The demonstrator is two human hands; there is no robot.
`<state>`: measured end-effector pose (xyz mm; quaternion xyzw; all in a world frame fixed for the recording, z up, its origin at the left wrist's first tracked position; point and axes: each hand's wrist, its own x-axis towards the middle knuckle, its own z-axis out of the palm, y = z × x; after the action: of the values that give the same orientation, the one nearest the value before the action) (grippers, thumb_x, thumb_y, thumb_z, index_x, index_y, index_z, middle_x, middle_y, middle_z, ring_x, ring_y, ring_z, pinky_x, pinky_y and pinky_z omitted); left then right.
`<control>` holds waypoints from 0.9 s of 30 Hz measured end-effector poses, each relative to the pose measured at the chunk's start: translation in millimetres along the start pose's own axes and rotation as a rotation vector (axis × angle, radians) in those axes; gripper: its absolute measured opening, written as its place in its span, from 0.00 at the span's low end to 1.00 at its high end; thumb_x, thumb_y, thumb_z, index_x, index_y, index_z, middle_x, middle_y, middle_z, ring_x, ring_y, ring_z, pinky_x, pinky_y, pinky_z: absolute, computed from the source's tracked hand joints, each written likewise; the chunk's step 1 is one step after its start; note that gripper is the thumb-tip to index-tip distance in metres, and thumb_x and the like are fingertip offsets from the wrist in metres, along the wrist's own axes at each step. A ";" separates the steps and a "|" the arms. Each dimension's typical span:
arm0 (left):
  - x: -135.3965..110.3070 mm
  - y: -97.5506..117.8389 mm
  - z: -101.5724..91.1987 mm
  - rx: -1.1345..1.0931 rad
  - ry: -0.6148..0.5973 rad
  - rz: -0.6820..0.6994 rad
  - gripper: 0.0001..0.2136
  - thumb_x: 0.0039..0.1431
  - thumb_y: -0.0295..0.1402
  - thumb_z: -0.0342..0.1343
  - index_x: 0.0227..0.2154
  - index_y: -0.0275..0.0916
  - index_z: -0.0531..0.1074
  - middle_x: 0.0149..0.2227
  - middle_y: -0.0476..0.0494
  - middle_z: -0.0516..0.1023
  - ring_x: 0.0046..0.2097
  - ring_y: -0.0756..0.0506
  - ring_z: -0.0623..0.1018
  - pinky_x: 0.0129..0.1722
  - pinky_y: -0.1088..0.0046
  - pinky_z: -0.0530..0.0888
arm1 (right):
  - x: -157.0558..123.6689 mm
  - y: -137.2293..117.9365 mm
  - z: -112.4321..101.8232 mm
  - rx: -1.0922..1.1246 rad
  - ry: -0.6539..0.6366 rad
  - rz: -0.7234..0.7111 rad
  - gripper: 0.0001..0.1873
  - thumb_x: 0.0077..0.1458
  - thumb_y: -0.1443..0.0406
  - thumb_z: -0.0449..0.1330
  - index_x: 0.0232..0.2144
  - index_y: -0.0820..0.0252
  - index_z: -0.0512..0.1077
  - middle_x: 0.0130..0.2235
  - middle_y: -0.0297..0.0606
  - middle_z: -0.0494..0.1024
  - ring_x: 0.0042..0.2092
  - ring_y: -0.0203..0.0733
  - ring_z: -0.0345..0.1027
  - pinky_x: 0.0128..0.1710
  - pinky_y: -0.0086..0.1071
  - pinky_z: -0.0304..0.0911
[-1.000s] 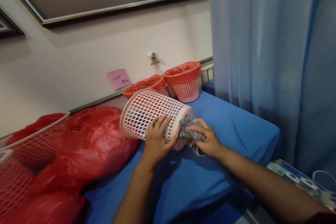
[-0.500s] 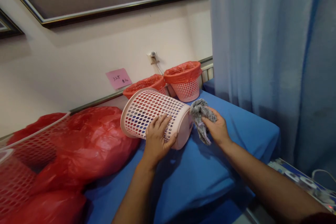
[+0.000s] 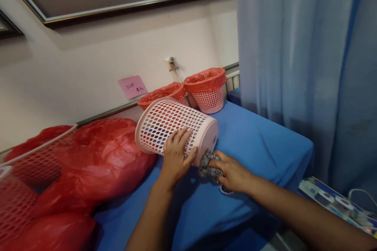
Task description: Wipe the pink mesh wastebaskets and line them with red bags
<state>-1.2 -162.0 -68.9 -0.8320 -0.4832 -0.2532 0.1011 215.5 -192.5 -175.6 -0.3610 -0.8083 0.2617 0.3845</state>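
A pale pink plastic wastebasket (image 3: 165, 123) with a lattice side lies tipped over on the blue bed cover, its base facing right. My left hand (image 3: 176, 155) rests on its side near the base, fingers laid over the lattice and thumb apart, toward the base edge. Bunched in my right hand (image 3: 231, 170) is a grey fuzzy cloth (image 3: 209, 164), pressed against the lower edge of the base. The right fingers are closed round the cloth, and part of it hangs below the hand.
Red plastic bags (image 3: 108, 160) and more lattice baskets (image 3: 38, 162) crowd the left. Behind stand two pink baskets with red liners, one at right (image 3: 208, 100). A blue curtain (image 3: 288, 47) hangs on the right, above a power strip (image 3: 338, 204). The blue bed (image 3: 265, 137) lies underneath.
My right hand has moved down and left with the cloth, from beside the base's upper part to its lower edge. My left hand and the wastebasket have hardly moved.
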 end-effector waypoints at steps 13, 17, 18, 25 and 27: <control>-0.1 -0.8 3.0 -0.001 0.019 0.003 0.25 0.66 0.43 0.52 0.63 0.42 0.68 0.66 0.40 0.69 0.65 0.33 0.65 0.65 0.44 0.62 | 28.8 -1.5 -22.3 0.200 0.701 -0.066 0.23 0.56 0.70 0.61 0.54 0.49 0.74 0.54 0.39 0.72 0.57 0.44 0.70 0.61 0.39 0.65; -1.7 -1.5 2.6 -0.013 0.023 0.007 0.25 0.66 0.42 0.52 0.64 0.43 0.67 0.66 0.40 0.69 0.65 0.33 0.64 0.65 0.44 0.62 | 16.6 3.4 -8.9 0.050 0.249 -0.142 0.30 0.49 0.75 0.60 0.54 0.50 0.74 0.57 0.41 0.68 0.57 0.45 0.69 0.58 0.38 0.67; -2.0 -1.7 2.7 -0.015 0.025 0.012 0.25 0.66 0.42 0.52 0.64 0.43 0.67 0.66 0.40 0.69 0.66 0.33 0.64 0.65 0.44 0.62 | 12.1 4.5 -6.9 -0.007 0.131 -0.114 0.30 0.47 0.76 0.60 0.53 0.50 0.75 0.57 0.41 0.69 0.56 0.46 0.69 0.57 0.39 0.68; -0.6 0.2 5.1 0.020 0.031 0.012 0.35 0.55 0.44 0.65 0.65 0.44 0.65 0.67 0.39 0.68 0.67 0.30 0.63 0.66 0.43 0.62 | 11.9 6.7 -14.2 -0.213 -0.131 0.150 0.22 0.49 0.74 0.60 0.48 0.56 0.77 0.51 0.43 0.72 0.50 0.45 0.71 0.54 0.37 0.67; -0.6 0.8 5.1 0.019 0.025 0.015 0.35 0.54 0.43 0.66 0.65 0.44 0.65 0.67 0.39 0.68 0.67 0.30 0.63 0.66 0.44 0.62 | 19.8 15.9 -18.4 -0.248 -0.100 0.221 0.24 0.50 0.74 0.59 0.49 0.57 0.77 0.48 0.43 0.72 0.48 0.44 0.72 0.54 0.36 0.67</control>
<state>0.9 -160.7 -73.5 -0.8314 -0.4778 -0.2583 0.1170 227.6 -164.8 -167.7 -0.4790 -0.8077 0.2184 0.2654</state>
